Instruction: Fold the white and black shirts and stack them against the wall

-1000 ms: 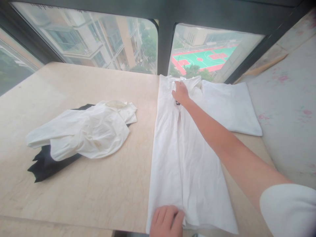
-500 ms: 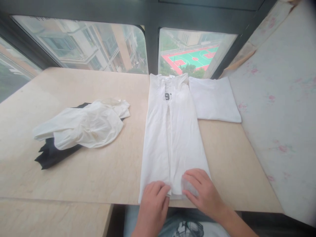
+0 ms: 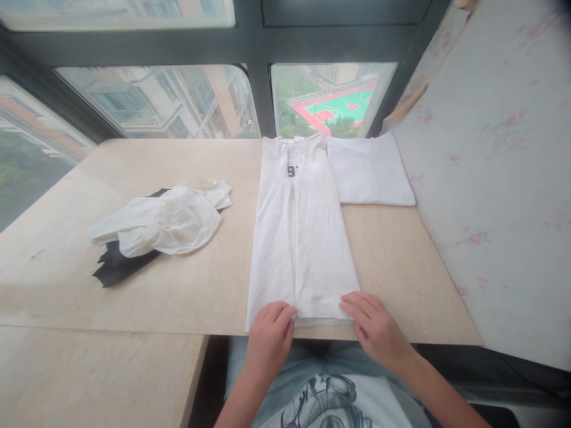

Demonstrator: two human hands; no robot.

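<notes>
A white shirt point(image 3: 319, 255), folded into a long panel with its side parts meeting along a middle line, lies lengthwise before me. A dark printed number shows near its far end. My left hand point(image 3: 270, 333) is closed, pinching the near hem just left of that line. At the near right corner is my right hand point(image 3: 379, 327), its fingers stretched over the cloth and its thumb apart, just below the hem. The hem lies close to the table's front edge.
A folded white cloth point(image 3: 370, 172) lies at the back right, against the shirt. To the left, a crumpled white garment point(image 3: 178, 220) rests over a black one point(image 3: 120, 267). Windows rise behind the tabletop point(image 3: 214, 291); a flower-patterned wall point(image 3: 499, 178) stands right.
My view has shifted, bringing more of my lap into sight. My right hand has moved outward along the hem to the corner and its fingers have straightened. My left hand keeps its pinch.
</notes>
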